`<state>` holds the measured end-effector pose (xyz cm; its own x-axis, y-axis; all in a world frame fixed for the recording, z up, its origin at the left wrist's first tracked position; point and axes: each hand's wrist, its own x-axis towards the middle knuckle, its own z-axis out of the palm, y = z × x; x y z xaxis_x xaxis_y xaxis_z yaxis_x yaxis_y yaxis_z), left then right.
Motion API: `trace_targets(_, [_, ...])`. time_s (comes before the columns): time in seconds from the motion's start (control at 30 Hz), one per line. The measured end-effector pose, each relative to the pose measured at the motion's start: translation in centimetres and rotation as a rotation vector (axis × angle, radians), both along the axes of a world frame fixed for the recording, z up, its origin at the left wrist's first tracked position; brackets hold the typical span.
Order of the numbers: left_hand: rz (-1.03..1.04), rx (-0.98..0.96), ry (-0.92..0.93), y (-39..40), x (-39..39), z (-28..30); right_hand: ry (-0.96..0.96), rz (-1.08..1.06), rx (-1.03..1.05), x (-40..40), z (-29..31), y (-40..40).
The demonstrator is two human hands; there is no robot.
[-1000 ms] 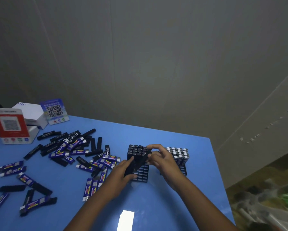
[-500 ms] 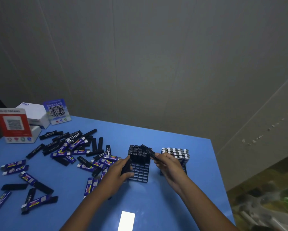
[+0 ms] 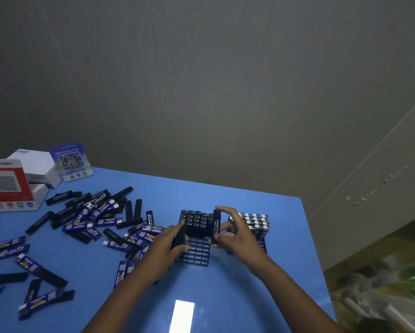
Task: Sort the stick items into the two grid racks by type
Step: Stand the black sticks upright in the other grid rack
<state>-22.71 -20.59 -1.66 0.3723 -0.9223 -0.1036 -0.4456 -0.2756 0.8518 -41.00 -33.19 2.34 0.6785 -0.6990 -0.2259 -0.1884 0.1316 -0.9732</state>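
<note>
two grid racks stand side by side on the blue table (image 3: 225, 296), near its far right corner. the black rack (image 3: 196, 251) holds upright black sticks (image 3: 195, 222) in its far rows, while its near cells lie bare; just at its three o'clock, the second rack (image 3: 261, 246), mostly hidden behind the right hand, holds upright sticks with white tops (image 3: 254, 221). the right hand (image 3: 237, 239) has its fingers (image 3: 225, 210) and thumb curled round one black stick (image 3: 216, 225) with white lettering, gripping it upright at the right edge of the filled rows of the black rack, its lower end over the bare cells. the left hand (image 3: 168, 243) rests at the rack's nine o'clock side, its fingers curled round another dark stick (image 3: 178, 236) that slants beside the rack wall. at the table's nine to ten o'clock a loose heap of stick items (image 3: 98, 217) lies scattered, black ones mixed with blue-and-purple labelled ones, some crossing each other, and more lie apart toward seven o'clock (image 3: 33, 292). at the far left corner stand a white box (image 3: 35, 164), a blue card with a square code (image 3: 70, 162) leaning on it, and a red card with a code (image 3: 5, 183) in front. a bright white patch of light (image 3: 182, 316) lies on the table at six o'clock between the forearms.
</note>
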Motion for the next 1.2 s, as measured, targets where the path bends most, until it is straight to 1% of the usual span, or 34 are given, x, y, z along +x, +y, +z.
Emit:
trace_targets(0.07, [0.002,0.002,0.005,-0.1,0.0,-0.1,0.048,-0.005,-0.071,0.1,-0.4,-0.2])
trace_targets(0.2, [0.011,0.002,0.023,-0.4,0.2,-0.2,0.227,-0.016,-0.337,0.1,-1.9,-1.4])
trace_targets(0.33, [0.019,0.005,0.032,-0.7,0.5,-0.3,0.355,0.020,-0.587,0.4,-3.2,-2.3])
trace_targets(0.37, [0.020,0.006,0.032,-0.8,0.6,-0.4,0.374,0.041,-0.623,0.5,-3.3,-2.5])
trace_targets(0.5, [0.021,0.015,0.031,-1.0,0.8,-0.6,0.431,0.138,-0.627,0.9,-3.5,-3.0])
trace_targets(0.73, [0.025,0.018,0.033,-1.2,1.0,-0.9,0.539,0.222,-0.805,1.9,-4.2,-3.5])
trace_targets(0.97, [0.034,0.022,0.051,-1.4,1.4,-1.1,0.559,0.257,-0.907,2.5,-3.6,-3.8])
trace_targets(1.1, [0.041,0.024,0.070,-1.5,1.6,-1.3,0.545,0.254,-0.912,2.5,-3.7,-3.8])
trace_targets(1.2, [0.037,0.027,0.066,-1.6,1.7,-1.3,0.515,0.245,-0.874,2.8,-3.8,-3.8])
